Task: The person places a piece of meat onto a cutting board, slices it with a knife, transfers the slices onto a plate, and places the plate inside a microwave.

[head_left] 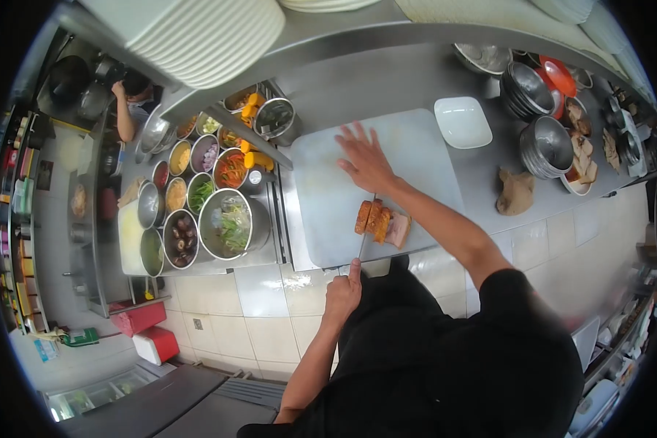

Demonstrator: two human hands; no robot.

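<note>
My left hand (344,293) is closed around the handle of a knife (363,248), thumb stretched along it. The blade runs up beside and partly behind pieces of browned, crisp-skinned roast meat (377,221). One piece of the meat lies on its side, showing a pale cut face. Beneath is a large white cutting board (328,212) at the counter's front edge. Farther up the board my right hand (367,160) is spread, palm down and holding nothing. Whether it touches the board I cannot tell.
Left of the board stand several metal tubs of cut vegetables (233,225) and mushrooms (181,237). A white square dish (463,123), stacked metal bowls (546,146) and a brown crumpled item (515,192) lie right. Stacked plates (219,44) sit overhead. Another person (133,102) is at far left.
</note>
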